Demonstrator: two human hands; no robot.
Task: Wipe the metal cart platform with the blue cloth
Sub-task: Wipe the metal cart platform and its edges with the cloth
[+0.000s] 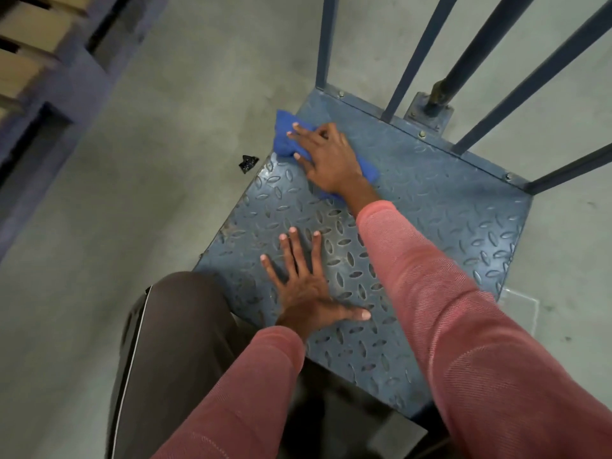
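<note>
The metal cart platform (440,207) is blue-grey diamond plate and fills the middle of the head view. A crumpled blue cloth (286,137) lies at its far left edge, partly hanging over it. My right hand (328,157) presses flat on the cloth with fingers spread, covering most of it. My left hand (304,286) rests palm down with fingers apart on the bare plate near the front left edge, holding nothing. Both arms wear pink sleeves.
Dark blue upright bars (420,54) and a bolted post (437,101) rise along the platform's far edge. A small black scrap (247,163) lies on the concrete floor left of the platform. Blue shelving (49,94) stands at the far left. My knee (178,313) is at the front left corner.
</note>
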